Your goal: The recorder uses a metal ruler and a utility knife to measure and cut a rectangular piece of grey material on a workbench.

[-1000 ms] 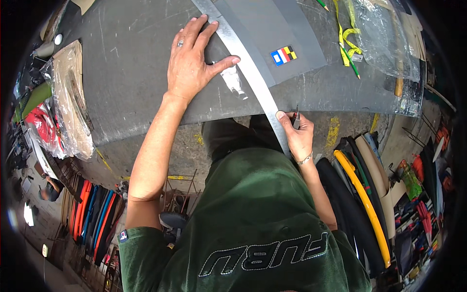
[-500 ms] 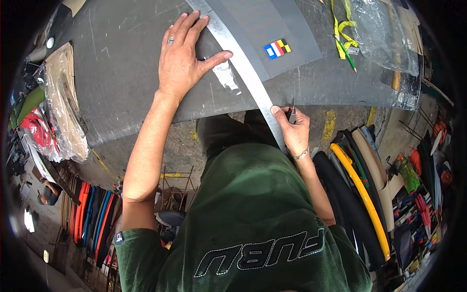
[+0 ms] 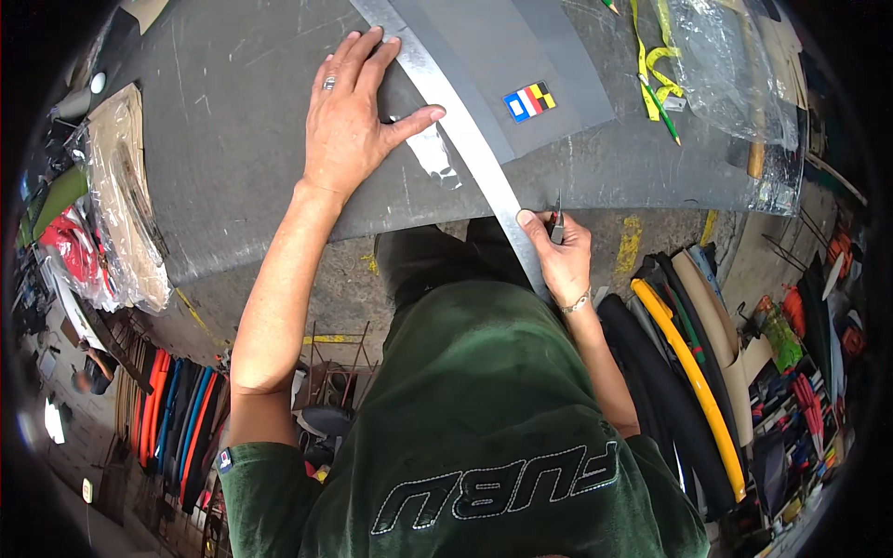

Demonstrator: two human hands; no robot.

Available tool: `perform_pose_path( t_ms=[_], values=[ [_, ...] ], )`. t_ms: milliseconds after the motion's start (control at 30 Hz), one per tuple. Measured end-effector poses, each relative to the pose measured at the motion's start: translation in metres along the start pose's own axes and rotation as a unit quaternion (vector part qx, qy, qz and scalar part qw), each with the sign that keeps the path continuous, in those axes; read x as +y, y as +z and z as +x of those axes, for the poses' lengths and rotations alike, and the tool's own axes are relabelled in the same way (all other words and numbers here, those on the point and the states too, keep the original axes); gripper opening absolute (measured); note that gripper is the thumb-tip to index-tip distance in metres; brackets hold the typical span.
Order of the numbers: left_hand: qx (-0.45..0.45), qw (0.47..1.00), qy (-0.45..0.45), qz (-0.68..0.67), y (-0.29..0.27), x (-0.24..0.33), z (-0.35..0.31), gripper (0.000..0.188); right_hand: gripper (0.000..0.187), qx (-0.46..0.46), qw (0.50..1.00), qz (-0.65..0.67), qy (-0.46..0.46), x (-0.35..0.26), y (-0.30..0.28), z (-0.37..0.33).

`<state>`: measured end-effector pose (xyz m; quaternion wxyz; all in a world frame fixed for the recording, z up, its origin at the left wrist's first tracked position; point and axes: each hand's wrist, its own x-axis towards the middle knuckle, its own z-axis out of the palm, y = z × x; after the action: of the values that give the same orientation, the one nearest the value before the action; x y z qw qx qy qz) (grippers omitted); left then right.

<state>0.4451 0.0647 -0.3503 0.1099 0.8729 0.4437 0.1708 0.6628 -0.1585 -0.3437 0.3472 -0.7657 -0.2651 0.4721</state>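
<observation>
A long metal straightedge (image 3: 479,167) runs slantwise across the dark worktable (image 3: 242,139) and past its near edge toward my body. It lies along the left side of a grey sheet (image 3: 575,70), which bears a small multicoloured flag-like patch (image 3: 529,102). My left hand (image 3: 346,144) rests flat with fingers spread, its fingertips and thumb at the straightedge's left edge. At the near end my right hand (image 3: 565,260) has its thumb on the straightedge. A small knife (image 3: 557,225) with a dark, pointed blade and a bit of red stands up from its closed fingers, which partly hide it.
A green pencil (image 3: 662,110), a yellow tape measure (image 3: 644,56) and clear plastic film (image 3: 730,74) lie at the table's right. Plastic-wrapped brown sheets (image 3: 121,186) hang over the left edge. Rolls of material, one yellow (image 3: 693,372), stand at right. Another person (image 3: 95,372) is far left.
</observation>
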Motion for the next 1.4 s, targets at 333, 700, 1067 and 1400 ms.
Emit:
perform_pose_path(
  t_ms=[333,700,1067,1400],
  values=[
    [-0.062,0.996,-0.006,0.059,-0.015,0.02,0.01,0.096,0.035,0.042,0.959,-0.161,-0.228,-0.049,-0.04,0.009],
    [-0.119,0.991,-0.023,0.064,-0.019,0.038,0.019,0.099,0.054,-0.032,0.897,-0.264,-0.352,-0.129,0.062,0.089],
    [-0.139,0.985,-0.045,0.089,-0.019,0.043,0.023,0.091,0.055,-0.022,0.89,-0.287,-0.353,-0.131,0.07,0.098],
    [-0.144,0.983,-0.031,0.107,-0.018,0.042,0.023,0.093,0.056,-0.053,0.88,-0.325,-0.341,-0.136,0.067,0.099]
  ],
)
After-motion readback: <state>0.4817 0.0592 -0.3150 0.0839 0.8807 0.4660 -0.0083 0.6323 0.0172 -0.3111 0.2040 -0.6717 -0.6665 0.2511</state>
